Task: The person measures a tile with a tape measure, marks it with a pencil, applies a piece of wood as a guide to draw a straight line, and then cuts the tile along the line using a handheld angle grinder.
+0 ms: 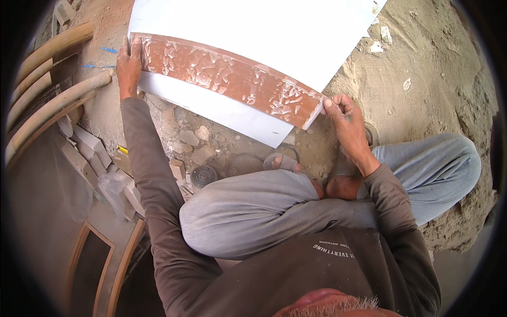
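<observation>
A long reddish-brown strip, marked with irregular whitish patches, runs across a large white sheet, part of which also shows below the strip. My left hand grips the strip's left end, thumb along its edge. My right hand pinches the strip's right end at the corner, with the other fingers curled.
I sit cross-legged on dusty ground with rubble. A grey disc lies near my left knee. Bamboo poles, pale blocks and wood-edged openings are at left; a yellow object lies by my left arm.
</observation>
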`<move>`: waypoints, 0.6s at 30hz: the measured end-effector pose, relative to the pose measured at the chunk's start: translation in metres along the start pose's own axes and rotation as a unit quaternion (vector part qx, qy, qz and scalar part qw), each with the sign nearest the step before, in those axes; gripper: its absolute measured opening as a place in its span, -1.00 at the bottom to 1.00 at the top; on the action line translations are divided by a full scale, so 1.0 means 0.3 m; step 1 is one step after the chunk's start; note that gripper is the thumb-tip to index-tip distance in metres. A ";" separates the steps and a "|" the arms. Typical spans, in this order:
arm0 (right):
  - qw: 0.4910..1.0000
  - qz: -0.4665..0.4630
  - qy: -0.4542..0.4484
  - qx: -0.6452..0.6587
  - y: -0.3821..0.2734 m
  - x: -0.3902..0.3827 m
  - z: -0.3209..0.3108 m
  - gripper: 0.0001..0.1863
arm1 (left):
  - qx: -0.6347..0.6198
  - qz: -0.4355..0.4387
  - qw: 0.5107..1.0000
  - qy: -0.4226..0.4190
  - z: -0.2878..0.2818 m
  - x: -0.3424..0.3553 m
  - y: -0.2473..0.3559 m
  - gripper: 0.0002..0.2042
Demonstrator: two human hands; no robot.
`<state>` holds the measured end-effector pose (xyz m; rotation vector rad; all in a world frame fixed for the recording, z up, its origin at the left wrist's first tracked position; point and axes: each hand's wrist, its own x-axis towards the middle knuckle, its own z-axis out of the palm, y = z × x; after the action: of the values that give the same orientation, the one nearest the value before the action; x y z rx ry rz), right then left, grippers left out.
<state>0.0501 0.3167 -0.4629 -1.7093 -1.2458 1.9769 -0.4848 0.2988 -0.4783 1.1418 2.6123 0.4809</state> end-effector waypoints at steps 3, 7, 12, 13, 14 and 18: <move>1.000 -0.025 -0.002 -0.007 -0.059 0.013 0.029 -0.77 | -0.010 0.010 1.000 0.000 0.003 0.026 -0.018 -0.24; 0.998 -0.042 -0.004 -0.036 -0.055 0.035 0.029 -0.77 | -0.018 0.032 0.999 0.010 -0.022 0.028 0.019 -0.31; 0.999 -0.032 0.007 0.006 -0.042 0.038 0.037 -0.78 | -0.005 0.038 0.999 0.005 -0.035 0.059 0.032 -0.39; 0.999 -0.029 0.009 0.014 -0.043 0.037 0.038 -0.78 | -0.029 0.035 0.999 0.001 -0.037 0.063 0.032 -0.41; 0.999 -0.035 0.016 0.002 -0.044 0.038 0.036 -0.78 | -0.033 0.031 0.999 -0.001 -0.036 0.063 0.032 -0.41; 0.998 -0.049 0.030 -0.011 -0.044 0.045 0.040 -0.77 | -0.029 0.027 0.999 -0.006 -0.044 0.061 0.049 -0.41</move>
<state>0.0312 0.3284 -0.4633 -1.6702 -1.3084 1.8507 -0.4919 0.3194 -0.4620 1.1960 2.5444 0.5560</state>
